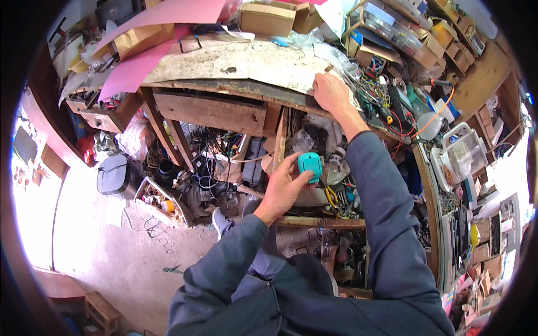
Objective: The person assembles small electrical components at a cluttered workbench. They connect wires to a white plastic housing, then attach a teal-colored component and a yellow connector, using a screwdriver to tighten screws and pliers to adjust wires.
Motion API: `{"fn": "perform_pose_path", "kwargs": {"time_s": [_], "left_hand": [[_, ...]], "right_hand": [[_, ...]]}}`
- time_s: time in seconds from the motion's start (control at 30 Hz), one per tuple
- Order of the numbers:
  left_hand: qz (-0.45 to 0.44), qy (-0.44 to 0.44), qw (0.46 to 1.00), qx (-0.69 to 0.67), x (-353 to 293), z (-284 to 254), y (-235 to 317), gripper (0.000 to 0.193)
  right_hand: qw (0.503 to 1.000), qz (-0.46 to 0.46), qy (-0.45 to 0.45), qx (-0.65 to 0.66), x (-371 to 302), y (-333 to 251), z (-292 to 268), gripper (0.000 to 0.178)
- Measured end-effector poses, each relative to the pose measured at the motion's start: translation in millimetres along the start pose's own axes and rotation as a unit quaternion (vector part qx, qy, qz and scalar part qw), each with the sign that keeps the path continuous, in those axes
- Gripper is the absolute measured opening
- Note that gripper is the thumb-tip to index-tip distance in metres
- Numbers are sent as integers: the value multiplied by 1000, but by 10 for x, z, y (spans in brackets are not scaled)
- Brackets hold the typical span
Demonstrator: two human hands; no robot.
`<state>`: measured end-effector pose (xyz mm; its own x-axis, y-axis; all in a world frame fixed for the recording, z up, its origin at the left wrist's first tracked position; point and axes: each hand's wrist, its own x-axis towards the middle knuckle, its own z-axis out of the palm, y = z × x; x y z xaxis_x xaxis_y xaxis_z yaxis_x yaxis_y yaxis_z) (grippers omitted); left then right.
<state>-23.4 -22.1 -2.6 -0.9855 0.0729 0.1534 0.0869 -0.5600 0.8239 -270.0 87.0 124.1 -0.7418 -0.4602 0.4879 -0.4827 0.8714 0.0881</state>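
Note:
My left hand (282,189) grips a small teal plastic device (309,166) with rounded corners, thumb on its near side and fingers behind. It is held above an open drawer (314,222) crammed with tools and bags. Farther off, my right hand (333,94) rests at the front edge of the workbench (218,59), beside a heap of wires. Its fingers are curled closed, and whatever they hold is hidden. Yellow-handled pliers (331,197) lie in the drawer below the teal device.
Tangled cables and hand tools (386,101) crowd the bench's right end. Cardboard boxes (268,18) and pink sheets (131,70) lie along the back and left. A black bin (114,175) and a crate of scraps (162,204) stand on the floor at left.

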Motion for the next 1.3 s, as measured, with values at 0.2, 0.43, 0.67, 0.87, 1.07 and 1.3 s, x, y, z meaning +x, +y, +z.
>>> {"fn": "perform_pose_path", "kwargs": {"time_s": [0.2,0.43,0.67,0.87,1.07,1.3], "left_hand": [[17,22,1000,-12,7,-37,11,55],[12,39,998,-46,-5,9,30,49],[13,45,999,23,-10,0,5,46],[19,56,998,37,8,-17,-45,47],[-1,47,995,83,-3,-5,6,46],[-6,38,999,28,-52,32,80,49]], "right_hand": [[946,34,-69,316,-748,-110,-570,20],[903,124,-115,396,-2044,-589,-1016,17],[931,97,2,351,-2289,-872,-760,12],[942,91,22,322,-2321,-889,-716,12],[932,120,37,340,-2353,-849,-670,14],[836,219,-20,502,-2342,-708,-623,15]]}}
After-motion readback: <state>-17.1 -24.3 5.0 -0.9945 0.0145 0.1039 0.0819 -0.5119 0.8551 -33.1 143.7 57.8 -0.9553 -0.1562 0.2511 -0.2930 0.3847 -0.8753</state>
